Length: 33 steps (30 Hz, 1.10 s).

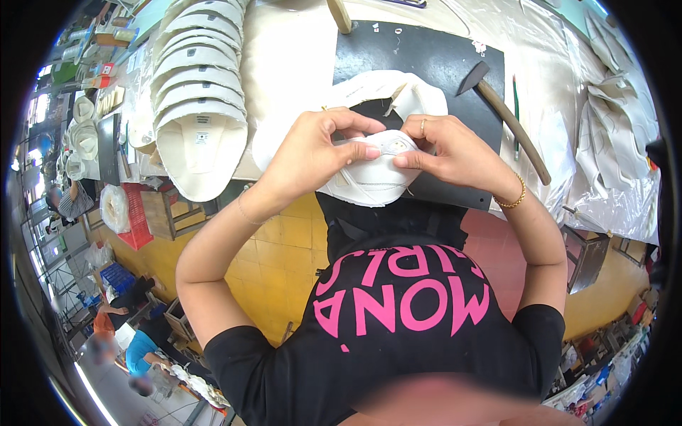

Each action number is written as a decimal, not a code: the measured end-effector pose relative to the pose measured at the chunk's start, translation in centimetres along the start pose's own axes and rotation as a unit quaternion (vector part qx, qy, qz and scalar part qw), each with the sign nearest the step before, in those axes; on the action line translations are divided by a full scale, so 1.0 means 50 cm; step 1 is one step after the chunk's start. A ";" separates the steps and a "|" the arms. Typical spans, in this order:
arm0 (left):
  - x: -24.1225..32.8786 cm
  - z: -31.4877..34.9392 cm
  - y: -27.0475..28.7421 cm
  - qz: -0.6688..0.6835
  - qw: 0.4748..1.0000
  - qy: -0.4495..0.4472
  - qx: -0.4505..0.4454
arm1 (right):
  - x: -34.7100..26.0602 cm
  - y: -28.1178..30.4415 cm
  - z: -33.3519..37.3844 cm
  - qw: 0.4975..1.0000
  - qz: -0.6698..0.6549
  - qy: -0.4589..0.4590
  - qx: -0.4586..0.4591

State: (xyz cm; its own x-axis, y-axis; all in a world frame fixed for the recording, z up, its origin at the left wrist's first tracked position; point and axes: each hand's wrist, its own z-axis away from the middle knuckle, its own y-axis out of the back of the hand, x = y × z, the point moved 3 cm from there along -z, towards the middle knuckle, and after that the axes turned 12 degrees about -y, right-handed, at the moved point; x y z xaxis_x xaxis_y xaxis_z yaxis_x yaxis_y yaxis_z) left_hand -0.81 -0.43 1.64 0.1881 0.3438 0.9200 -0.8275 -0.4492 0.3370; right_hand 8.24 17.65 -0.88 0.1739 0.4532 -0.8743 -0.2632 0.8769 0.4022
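Both my hands pinch a white shoe upper (369, 186) at the near edge of the table, over a black board (455, 174). My left hand (316, 145) grips its edge between thumb and fingers. Opposite it, my right hand (444, 145) closes on the same edge, thumb on the near face and fingers behind. Grey stitching lines run across the part between my thumbs. The upper's far side curves up in a ring beyond my fingers, and its dark inside shows in the gap. My palms hide part of it.
A hammer (515, 128) lies across the board's right side, beside a green pen-like tool (516, 117). Stacked white uppers (202, 135) stand at the left. More pale pieces (614, 121) lie at the right. A wooden handle (339, 15) touches the board's far edge. People work at lower left.
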 end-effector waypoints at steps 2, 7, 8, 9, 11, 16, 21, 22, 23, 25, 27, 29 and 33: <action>0.007 0.000 -0.004 -0.038 0.998 -0.049 -0.002 | -0.005 0.003 0.006 1.000 0.011 -0.015 -0.007; 0.014 0.008 -0.009 -0.073 0.996 -0.051 -0.003 | -0.020 0.010 0.013 0.998 0.043 -0.033 -0.018; 0.018 0.008 -0.010 -0.088 0.994 -0.064 -0.009 | -0.022 0.010 0.014 0.999 0.030 -0.031 -0.014; 0.020 0.009 -0.010 -0.092 0.994 -0.062 -0.006 | -0.024 0.008 0.015 0.999 0.022 -0.030 -0.008; 0.026 0.008 -0.010 -0.099 0.993 -0.063 -0.008 | -0.026 0.002 0.019 0.999 0.000 -0.035 0.016; 0.070 -0.004 0.000 -0.214 0.939 -0.245 -0.110 | -0.054 -0.014 0.054 0.997 0.006 0.007 0.075; 0.071 -0.059 0.058 -0.380 0.803 -0.431 -0.157 | -0.085 -0.005 0.089 0.976 0.184 0.074 0.086; 0.057 -0.082 0.066 -0.390 0.818 -0.391 -0.160 | -0.083 0.003 0.085 0.963 0.233 0.087 0.107; 0.047 -0.103 0.072 -0.388 0.828 -0.377 -0.148 | -0.076 0.012 0.081 0.970 0.210 0.049 0.115; 0.027 -0.128 0.073 -0.313 0.876 -0.333 -0.156 | -0.064 0.020 0.060 0.960 0.237 0.033 0.149; 0.016 -0.137 0.073 -0.268 0.908 -0.264 -0.186 | -0.055 0.020 0.057 0.980 0.135 -0.023 0.145; 0.031 -0.126 0.070 -0.202 0.912 -0.306 -0.182 | -0.051 0.024 0.056 0.989 0.041 -0.068 0.125; 0.062 -0.104 0.058 -0.135 0.946 -0.230 -0.183 | -0.062 0.041 0.070 0.987 -0.061 -0.123 0.079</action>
State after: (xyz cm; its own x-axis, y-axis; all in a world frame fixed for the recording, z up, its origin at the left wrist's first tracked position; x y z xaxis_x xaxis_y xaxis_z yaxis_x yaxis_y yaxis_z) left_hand -5.40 3.63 4.46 0.5592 -0.0284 0.8285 -0.8286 -0.0515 0.5575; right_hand 10.48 18.58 3.61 0.4263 0.3505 -0.8339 -0.0776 0.9327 0.3523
